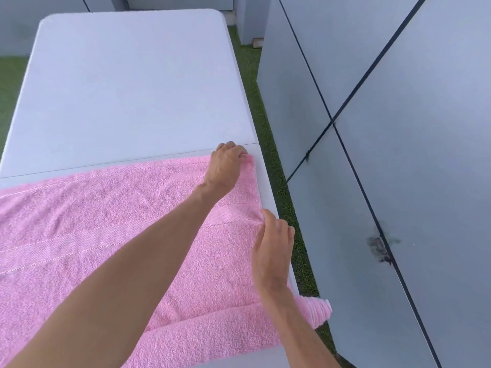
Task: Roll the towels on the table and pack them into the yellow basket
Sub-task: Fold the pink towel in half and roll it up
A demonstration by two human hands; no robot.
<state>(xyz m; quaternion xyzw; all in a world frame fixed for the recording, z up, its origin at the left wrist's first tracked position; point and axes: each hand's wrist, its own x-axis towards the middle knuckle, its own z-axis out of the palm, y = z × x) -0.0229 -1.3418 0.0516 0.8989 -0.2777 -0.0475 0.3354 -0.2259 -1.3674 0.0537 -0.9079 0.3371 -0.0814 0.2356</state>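
A pink towel [106, 221] lies spread on the white counter [127, 88]. The left hand [225, 166] pinches its two-o'clock corner; the right hand [273, 245] pinches its three-o'clock edge.

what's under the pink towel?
Only the white table shows under the pink towel. Left hand and right hand pinch its right edge. Anything beneath the cloth is hidden.
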